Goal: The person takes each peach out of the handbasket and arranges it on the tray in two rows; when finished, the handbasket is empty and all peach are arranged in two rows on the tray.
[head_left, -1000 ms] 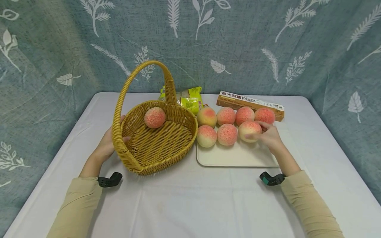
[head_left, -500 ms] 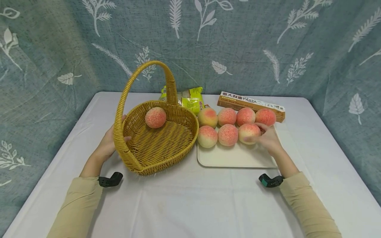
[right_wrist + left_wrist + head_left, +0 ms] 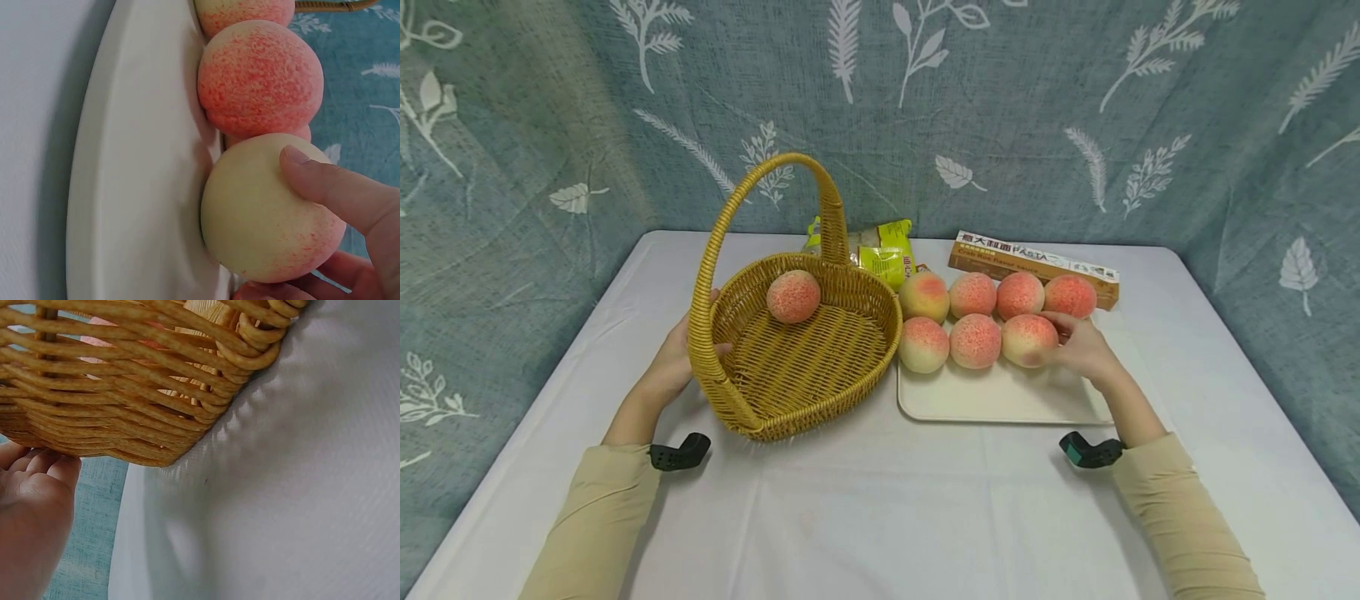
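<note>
My left hand grips the left rim of a woven wicker basket, with its thumb over the inside and its fingers on the outer wall. A single peach lies in the back of the basket. On the cream tray, peaches stand in two rows. My right hand holds the rightmost front-row peach between thumb and fingers, close over the tray. A red-speckled peach is just left of it, and a paler peach ends that row.
Behind the basket lies a green-and-yellow snack bag. A brown pasta box sits behind the back row of peaches. The basket's tall arched handle rises on its left side. A patterned curtain hangs beyond the white-covered table.
The peach in my right hand has come down slightly, into line with the front row on the tray. My left hand and the basket have stayed in place.
</note>
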Demonstrator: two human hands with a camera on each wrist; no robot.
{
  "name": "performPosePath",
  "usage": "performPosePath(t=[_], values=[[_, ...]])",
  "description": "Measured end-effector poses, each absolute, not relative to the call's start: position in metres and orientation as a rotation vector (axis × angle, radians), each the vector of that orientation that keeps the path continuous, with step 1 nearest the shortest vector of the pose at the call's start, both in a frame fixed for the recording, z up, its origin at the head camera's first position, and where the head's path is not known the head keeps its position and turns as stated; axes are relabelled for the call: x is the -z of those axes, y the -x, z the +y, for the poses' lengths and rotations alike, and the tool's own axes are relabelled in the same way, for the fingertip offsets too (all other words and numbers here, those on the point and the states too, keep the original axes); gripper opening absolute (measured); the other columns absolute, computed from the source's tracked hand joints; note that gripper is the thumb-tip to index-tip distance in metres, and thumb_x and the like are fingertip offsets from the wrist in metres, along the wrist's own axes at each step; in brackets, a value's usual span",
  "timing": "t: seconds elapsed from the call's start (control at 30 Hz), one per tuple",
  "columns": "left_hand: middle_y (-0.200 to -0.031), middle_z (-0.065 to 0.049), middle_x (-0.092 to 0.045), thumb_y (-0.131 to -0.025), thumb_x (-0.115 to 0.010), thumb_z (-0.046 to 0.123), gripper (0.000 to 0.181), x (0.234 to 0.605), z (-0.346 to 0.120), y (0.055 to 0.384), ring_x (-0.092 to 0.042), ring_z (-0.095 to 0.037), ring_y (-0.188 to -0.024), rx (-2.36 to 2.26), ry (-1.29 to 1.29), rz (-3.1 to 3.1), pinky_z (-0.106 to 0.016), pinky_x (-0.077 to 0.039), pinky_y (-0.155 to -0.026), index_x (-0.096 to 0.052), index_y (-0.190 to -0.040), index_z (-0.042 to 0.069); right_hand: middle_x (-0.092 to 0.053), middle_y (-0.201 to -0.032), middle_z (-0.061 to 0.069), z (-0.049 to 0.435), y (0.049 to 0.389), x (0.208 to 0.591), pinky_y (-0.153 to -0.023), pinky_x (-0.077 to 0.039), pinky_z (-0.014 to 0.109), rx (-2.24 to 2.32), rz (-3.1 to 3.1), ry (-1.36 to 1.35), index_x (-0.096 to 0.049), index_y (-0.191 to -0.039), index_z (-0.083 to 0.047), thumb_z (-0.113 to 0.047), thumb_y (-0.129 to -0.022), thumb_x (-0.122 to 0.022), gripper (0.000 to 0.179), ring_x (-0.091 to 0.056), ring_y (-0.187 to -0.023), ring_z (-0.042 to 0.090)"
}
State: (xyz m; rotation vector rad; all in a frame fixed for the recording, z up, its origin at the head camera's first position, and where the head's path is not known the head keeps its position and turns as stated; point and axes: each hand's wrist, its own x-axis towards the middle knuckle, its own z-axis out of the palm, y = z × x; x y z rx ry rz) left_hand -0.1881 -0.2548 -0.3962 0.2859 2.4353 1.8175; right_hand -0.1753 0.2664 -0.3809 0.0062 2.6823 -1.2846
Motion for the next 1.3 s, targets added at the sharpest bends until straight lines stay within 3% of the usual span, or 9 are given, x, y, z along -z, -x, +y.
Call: performPosePath(t=[0.5, 0.97, 1.3], values=[[-0.16, -0.022, -0.006, -0.084, -0.06, -0.004, 0.092, 0.395, -0.255, 0.188, -0.006, -0.046, -0.144, -1.829, -0.307, 2.43, -0.064, -0.007, -0.112, -0.004, -0.156, 0.005, -0.047, -0.137, 0.031, 0.261, 0.175, 0.38, -0.101, -0.04, 0.052, 1.296, 2.737, -0.17, -0.043, -0.14, 0.008, -0.018, -0.075, -0.081, 0.08, -0.045, -0.125, 0.044], [-0.16, -0.021, -0.005, -0.085, -0.06, -0.003, 0.092, 0.397, -0.255, 0.187, -0.006, -0.046, -0.144, -1.815, -0.308, 2.442, -0.064, -0.007, -0.112, -0.003, -0.156, 0.005, -0.04, -0.143, 0.032, 0.26, 0.174, 0.375, -0.107, -0.034, 0.054, 1.213, 2.744, -0.096, -0.037, -0.144, 0.009, -0.021, -0.079, -0.079, 0.083, -0.036, -0.133, 0.046], [-0.16, -0.021, -0.005, -0.085, -0.06, -0.003, 0.092, 0.399, -0.256, 0.189, -0.005, -0.044, -0.144, -1.821, -0.313, 2.437, -0.064, -0.007, -0.111, -0.003, -0.156, 0.006, -0.041, -0.145, 0.028, 0.259, 0.176, 0.358, -0.107, -0.036, 0.05, 1.278, 2.756, -0.054, -0.034, -0.146, 0.009, -0.022, -0.082, -0.077, 0.083, -0.039, -0.133, 0.042]])
